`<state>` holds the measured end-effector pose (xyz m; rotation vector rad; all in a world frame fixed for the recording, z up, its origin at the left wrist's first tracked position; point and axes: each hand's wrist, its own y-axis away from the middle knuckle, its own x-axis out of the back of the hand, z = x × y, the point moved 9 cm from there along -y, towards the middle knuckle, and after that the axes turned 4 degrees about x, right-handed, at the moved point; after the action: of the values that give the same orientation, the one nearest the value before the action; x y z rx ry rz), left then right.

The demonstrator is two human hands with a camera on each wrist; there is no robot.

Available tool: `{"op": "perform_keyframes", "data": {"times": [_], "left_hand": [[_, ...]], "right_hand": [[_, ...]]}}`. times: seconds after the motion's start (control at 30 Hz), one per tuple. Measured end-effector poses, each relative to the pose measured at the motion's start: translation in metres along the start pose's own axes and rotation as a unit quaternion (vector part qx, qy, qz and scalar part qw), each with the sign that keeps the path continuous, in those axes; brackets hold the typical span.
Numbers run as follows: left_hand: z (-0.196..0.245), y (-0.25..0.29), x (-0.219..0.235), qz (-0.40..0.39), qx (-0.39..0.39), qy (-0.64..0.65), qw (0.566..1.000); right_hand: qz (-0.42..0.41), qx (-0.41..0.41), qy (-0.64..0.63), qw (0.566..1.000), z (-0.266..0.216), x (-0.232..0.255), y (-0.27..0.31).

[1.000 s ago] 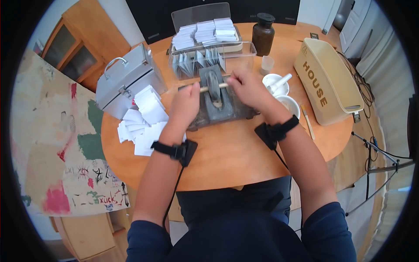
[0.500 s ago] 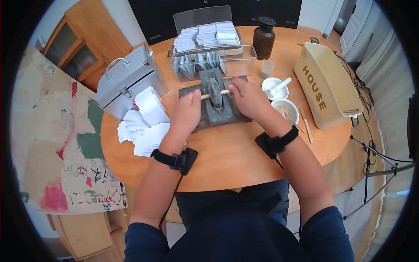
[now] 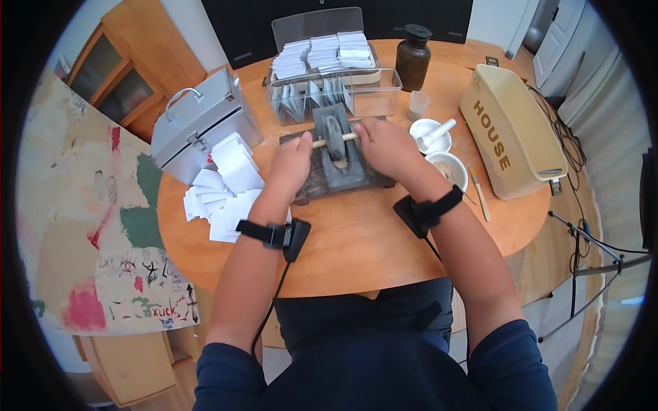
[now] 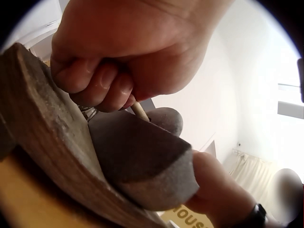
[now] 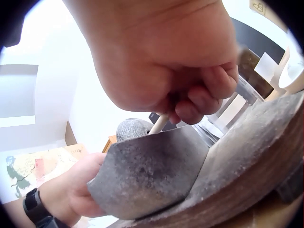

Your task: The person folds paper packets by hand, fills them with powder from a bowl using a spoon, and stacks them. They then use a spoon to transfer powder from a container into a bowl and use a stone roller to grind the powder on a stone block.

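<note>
A grey stone grinding wheel (image 3: pixel 334 139) stands upright in the channel of a boat-shaped stone trough (image 3: pixel 340 179), fixed on a dark wooden base (image 3: pixel 373 177). A pale wooden axle (image 3: pixel 349 136) runs through the wheel. My left hand (image 3: pixel 290 164) grips the axle's left end, its fingers curled tightly round it in the left wrist view. On the other end, my right hand (image 3: pixel 389 147) holds on in the same way, with curled fingers (image 5: pixel 203 99) seen from below in the right wrist view. The trough's side hides the lower wheel in both wrist views.
White papers (image 3: pixel 226 195) lie by a silver metal case (image 3: pixel 202 127) at left. Behind the trough are clear bins (image 3: pixel 380 89) of packets and a brown bottle (image 3: pixel 413 61). To the right sit a mortar (image 3: pixel 439 140), a powder bowl (image 3: pixel 460 179), a brush (image 3: pixel 481 195) and a cream bin (image 3: pixel 510 137).
The wheel rolled a little toward my body by half a second ago, then back away along the trough. Both hands moved with the axle and kept their grip.
</note>
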<state>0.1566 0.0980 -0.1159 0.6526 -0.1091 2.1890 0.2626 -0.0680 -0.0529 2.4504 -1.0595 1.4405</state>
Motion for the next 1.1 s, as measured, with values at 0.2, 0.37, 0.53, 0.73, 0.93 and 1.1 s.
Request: {"op": "perform_keyframes", "data": {"times": [0.2, 0.37, 0.53, 0.73, 0.93, 1.1], "left_hand": [[0.000, -0.014, 0.001, 0.015, -0.020, -0.020, 0.999], [0.028, 0.029, 0.008, 0.081, -0.102, -0.133, 0.982], [0.027, 0.005, 0.009, 0.059, -0.060, -0.151, 0.985], [0.033, 0.022, 0.012, 0.123, -0.149, -0.145, 0.970], [0.012, 0.014, 0.007, 0.051, -0.086, -0.057, 0.993], [0.005, -0.007, 0.006, 0.029, -0.005, -0.090, 0.996]], "right_hand": [[-0.001, 0.002, 0.016, 1.000, 0.000, -0.006, -0.003], [-0.012, 0.002, 0.012, 1.000, 0.002, -0.003, 0.006], [0.013, 0.002, -0.022, 1.000, 0.007, -0.006, -0.005], [-0.024, -0.010, -0.014, 1.000, 0.002, -0.005, 0.007], [-0.014, 0.007, 0.008, 1.000, -0.003, 0.001, 0.005], [-0.028, -0.007, 0.014, 0.999, -0.006, 0.001, -0.003]]}}
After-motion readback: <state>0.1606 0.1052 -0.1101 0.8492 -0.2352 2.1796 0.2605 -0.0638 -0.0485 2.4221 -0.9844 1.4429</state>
